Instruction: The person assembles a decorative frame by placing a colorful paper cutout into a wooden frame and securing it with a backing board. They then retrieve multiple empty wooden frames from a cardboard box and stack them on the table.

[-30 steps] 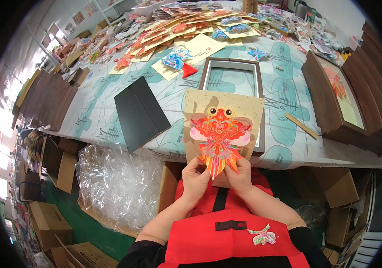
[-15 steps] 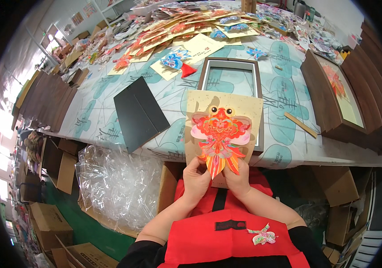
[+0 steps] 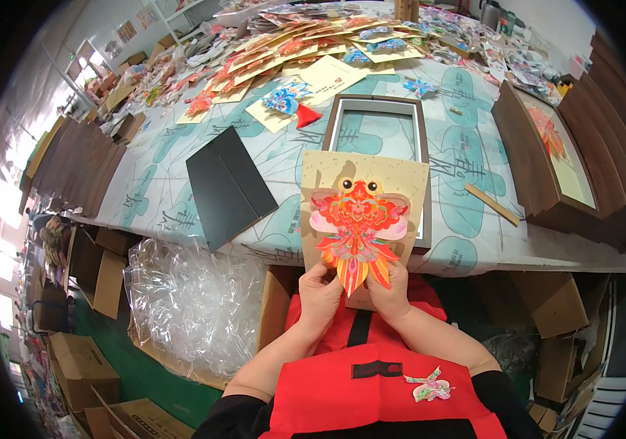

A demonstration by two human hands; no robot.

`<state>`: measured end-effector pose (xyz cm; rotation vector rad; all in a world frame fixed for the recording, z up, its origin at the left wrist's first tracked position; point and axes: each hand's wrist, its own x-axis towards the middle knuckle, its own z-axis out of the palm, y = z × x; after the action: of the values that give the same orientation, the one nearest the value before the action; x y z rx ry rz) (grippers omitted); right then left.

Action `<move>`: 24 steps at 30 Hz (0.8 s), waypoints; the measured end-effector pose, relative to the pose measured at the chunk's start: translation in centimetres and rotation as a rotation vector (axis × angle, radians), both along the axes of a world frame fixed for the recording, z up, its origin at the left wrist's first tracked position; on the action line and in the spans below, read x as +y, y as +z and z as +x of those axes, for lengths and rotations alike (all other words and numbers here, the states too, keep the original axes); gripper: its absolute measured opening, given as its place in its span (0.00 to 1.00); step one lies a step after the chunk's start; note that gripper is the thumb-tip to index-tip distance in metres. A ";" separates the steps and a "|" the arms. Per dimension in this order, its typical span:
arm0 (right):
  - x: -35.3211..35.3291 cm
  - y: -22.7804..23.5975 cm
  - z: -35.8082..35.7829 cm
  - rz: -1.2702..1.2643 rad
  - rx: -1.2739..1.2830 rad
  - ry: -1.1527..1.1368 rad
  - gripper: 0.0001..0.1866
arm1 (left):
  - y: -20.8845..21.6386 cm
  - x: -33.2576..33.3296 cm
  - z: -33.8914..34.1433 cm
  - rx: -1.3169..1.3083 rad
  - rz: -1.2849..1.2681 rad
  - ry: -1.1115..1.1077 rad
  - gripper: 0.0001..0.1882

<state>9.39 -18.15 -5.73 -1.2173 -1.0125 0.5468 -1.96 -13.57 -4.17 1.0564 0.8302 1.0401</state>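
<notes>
A cream card (image 3: 317, 172) with a red and orange paper goldfish (image 3: 362, 219) on its face is held up in front of me. The goldfish has two round bulging eyes and a striped tail. My left hand (image 3: 320, 296) grips the card's lower left part, thumb near the tail. My right hand (image 3: 388, 291) pinches the lower right side. Some fingers of both hands are hidden behind the card. Just behind it, an open dark wooden frame (image 3: 336, 121) with a pale inner edge lies on the table, its lower part covered by the card.
A black backing board (image 3: 229, 189) lies left on the patterned tablecloth (image 3: 159, 190); a wooden stick (image 3: 492, 204) lies right. Brown frames (image 3: 547, 154) stack at right, more (image 3: 72, 164) at left. Cards with paper fish (image 3: 291, 51) pile behind. A box of clear plastic wrap (image 3: 196, 307) sits below.
The card with the goldfish has tilted slightly and shifted a little left and down. Both hands keep their hold on it.
</notes>
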 end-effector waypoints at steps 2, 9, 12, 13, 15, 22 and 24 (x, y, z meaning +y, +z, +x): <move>0.1 0.4 -0.3 0.011 0.027 0.004 0.08 | 0.0 0.0 0.0 0.007 0.042 0.001 0.07; -0.6 1.5 -0.4 -0.035 -0.303 0.348 0.07 | -0.2 1.6 -0.5 -0.050 -0.239 0.049 0.07; -1.0 1.4 -0.2 -0.179 -0.122 0.260 0.03 | 0.1 1.4 -0.8 -0.098 -0.298 -0.003 0.06; -1.1 1.0 0.1 -0.215 -0.098 0.214 0.03 | 0.2 1.4 -1.0 -0.108 -0.331 -0.049 0.06; -0.9 0.3 0.2 -0.344 -0.039 0.297 0.06 | 0.5 1.5 -1.7 -0.127 -0.398 -0.140 0.07; -0.9 0.9 -0.5 -0.501 0.577 0.325 0.09 | 2.2 2.3 -3.2 -0.303 -0.806 -0.434 0.05; -0.2 0.1 0.4 -0.367 0.737 0.400 0.08 | 1.8 2.0 -3.1 -0.219 -0.767 -0.376 0.05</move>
<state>9.78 -18.30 -5.62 -0.9897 -0.5206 1.4236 -5.10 -11.56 -2.42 0.4050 0.7204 0.4333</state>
